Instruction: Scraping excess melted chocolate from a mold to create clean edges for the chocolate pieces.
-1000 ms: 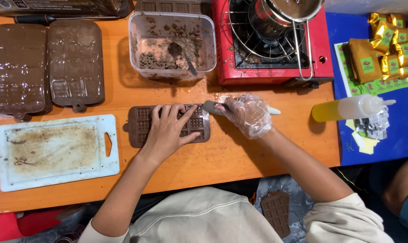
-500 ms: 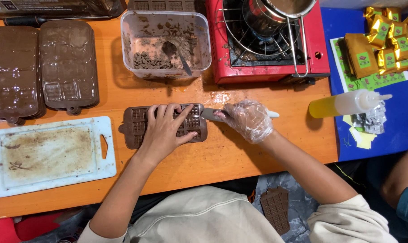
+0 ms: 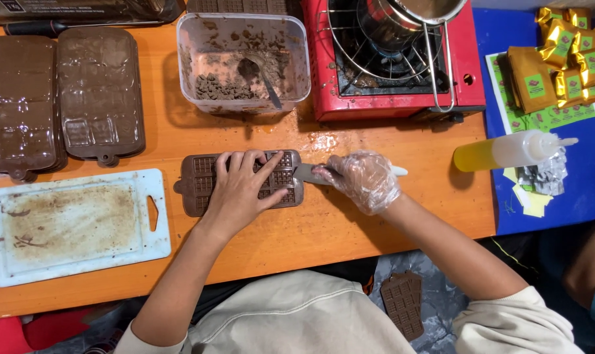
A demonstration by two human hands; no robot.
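While the bare left hand (image 3: 241, 190) lies flat, fingers spread, pressing the brown silicone chocolate-bar mould (image 3: 205, 183) onto the orange table (image 3: 297, 242) just right of the stained white cutting board (image 3: 78, 226), the plastic-gloved right hand (image 3: 363, 178) is closed around a white-handled knife (image 3: 310, 174) whose blade meets the mould's right edge.

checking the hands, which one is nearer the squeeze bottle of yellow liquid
Right. The gloved right hand is just left of the squeeze bottle, holding a scraper; the left hand is farther off, pressed on the brown mould.
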